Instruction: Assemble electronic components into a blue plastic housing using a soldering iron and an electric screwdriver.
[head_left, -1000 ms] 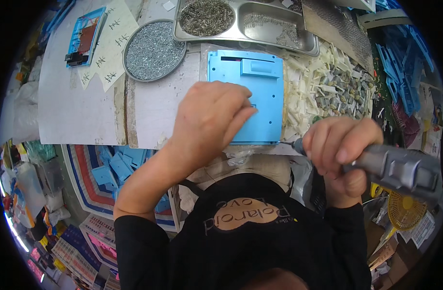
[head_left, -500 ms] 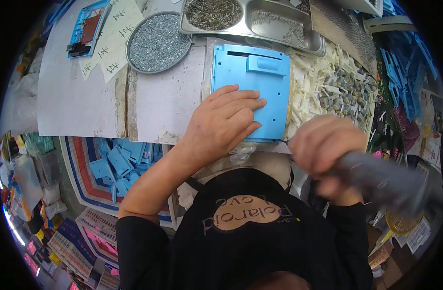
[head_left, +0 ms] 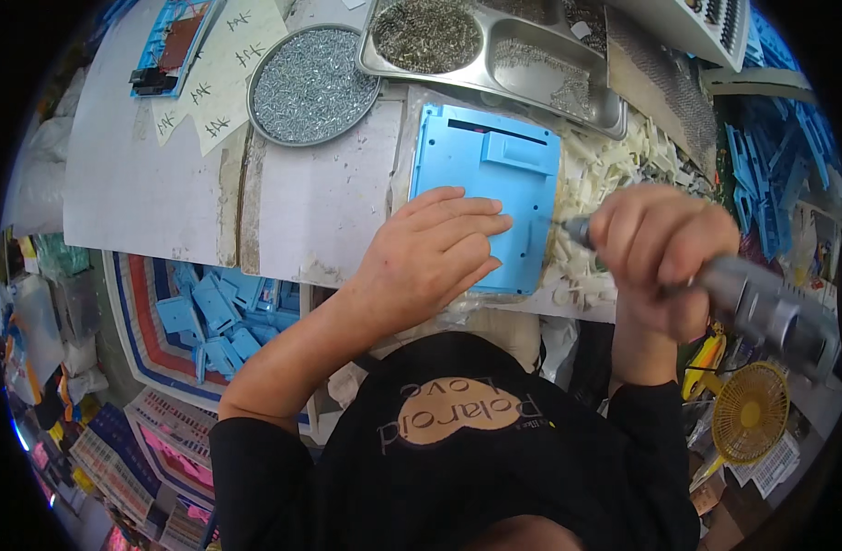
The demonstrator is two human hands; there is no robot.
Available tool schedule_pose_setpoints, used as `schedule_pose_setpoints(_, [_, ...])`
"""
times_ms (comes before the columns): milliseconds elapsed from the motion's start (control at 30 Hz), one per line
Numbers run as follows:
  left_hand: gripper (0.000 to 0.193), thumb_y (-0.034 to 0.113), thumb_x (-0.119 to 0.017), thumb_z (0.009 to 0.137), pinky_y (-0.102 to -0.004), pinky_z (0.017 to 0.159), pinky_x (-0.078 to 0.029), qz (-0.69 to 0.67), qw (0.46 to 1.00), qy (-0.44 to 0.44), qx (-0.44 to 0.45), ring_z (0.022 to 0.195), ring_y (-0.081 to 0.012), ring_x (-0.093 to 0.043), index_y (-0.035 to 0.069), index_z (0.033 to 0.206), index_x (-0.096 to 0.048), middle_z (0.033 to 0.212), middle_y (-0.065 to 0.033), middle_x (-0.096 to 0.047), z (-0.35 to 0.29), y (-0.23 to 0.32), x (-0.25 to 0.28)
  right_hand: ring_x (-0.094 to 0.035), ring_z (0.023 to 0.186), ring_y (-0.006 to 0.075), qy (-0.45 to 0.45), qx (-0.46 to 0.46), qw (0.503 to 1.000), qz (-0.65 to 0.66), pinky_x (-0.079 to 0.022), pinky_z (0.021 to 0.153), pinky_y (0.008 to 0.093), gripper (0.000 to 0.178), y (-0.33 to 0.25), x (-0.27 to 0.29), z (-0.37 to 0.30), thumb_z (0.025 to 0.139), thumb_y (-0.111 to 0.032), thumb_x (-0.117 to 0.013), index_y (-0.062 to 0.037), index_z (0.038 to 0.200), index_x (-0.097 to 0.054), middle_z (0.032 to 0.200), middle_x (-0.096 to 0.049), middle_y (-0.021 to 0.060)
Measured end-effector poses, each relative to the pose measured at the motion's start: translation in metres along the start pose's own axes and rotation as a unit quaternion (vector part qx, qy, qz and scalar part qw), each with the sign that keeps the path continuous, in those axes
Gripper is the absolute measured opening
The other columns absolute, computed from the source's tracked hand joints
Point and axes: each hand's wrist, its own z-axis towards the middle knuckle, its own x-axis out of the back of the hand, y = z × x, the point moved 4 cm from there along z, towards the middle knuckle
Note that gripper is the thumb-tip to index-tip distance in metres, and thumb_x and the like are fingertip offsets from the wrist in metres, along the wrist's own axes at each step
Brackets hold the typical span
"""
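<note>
Two hands: your left hand [head_left: 427,257] lies flat, fingers spread, on the flat light-blue moulded plastic panel [head_left: 487,197]; your right hand [head_left: 661,255] is clenched round the grey powered screwdriver [head_left: 761,308].
Panel: likely light, stiff and slippery on the desk [head_left: 145,193]; press its face to pin it.

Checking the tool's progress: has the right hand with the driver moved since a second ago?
Yes. The right hand carried the grey driver left, toward the blue panel.
</note>
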Motion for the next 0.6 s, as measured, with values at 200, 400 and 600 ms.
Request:
schedule_pose_setpoints(200, [0.019,0.012,-0.079,0.081,-0.0463,0.101,-0.051,-0.005,1.000,-0.001,0.006,0.116,-0.0252,-0.067,0.005,0.083,-0.061,0.119,-0.0062,-0.073,0.001,0.000,0.001,-0.056,0.052,0.0213,-0.024,-0.002,0.995,-0.092,-0.050,0.055,0.0351,0.026,0.012,-0.007,0.005,0.082,-0.011,-0.083,-0.0063,0.080,-0.058,0.061,-0.056,0.0036])
schedule_pose_setpoints(400, [0.020,0.012,-0.080,0.081,-0.0458,0.101,-0.051,-0.003,1.000,-0.003,0.009,0.118,-0.0242,-0.066,0.006,0.083,-0.061,0.119,-0.0059,-0.072,0.000,-0.001,0.001,-0.051,0.051,0.0174,-0.029,0.033,0.999,0.033,-0.044,0.052,0.0338,0.024,0.005,0.024,0.039,0.089,-0.015,-0.075,-0.0078,0.083,-0.053,0.062,-0.054,0.0021])
schedule_pose_setpoints(600, [0.020,0.013,-0.080,0.080,-0.0452,0.102,-0.051,0.004,1.000,-0.006,0.006,0.119,-0.0234,-0.066,0.007,0.085,-0.062,0.119,-0.0054,-0.073,-0.001,-0.001,-0.001,-0.043,0.053,0.0112,-0.012,-0.004,0.996,-0.088,-0.041,0.061,0.0319,0.028,0.034,0.034,0.052,0.098,-0.028,-0.066,-0.0097,0.087,-0.048,0.057,-0.044,-0.0011])
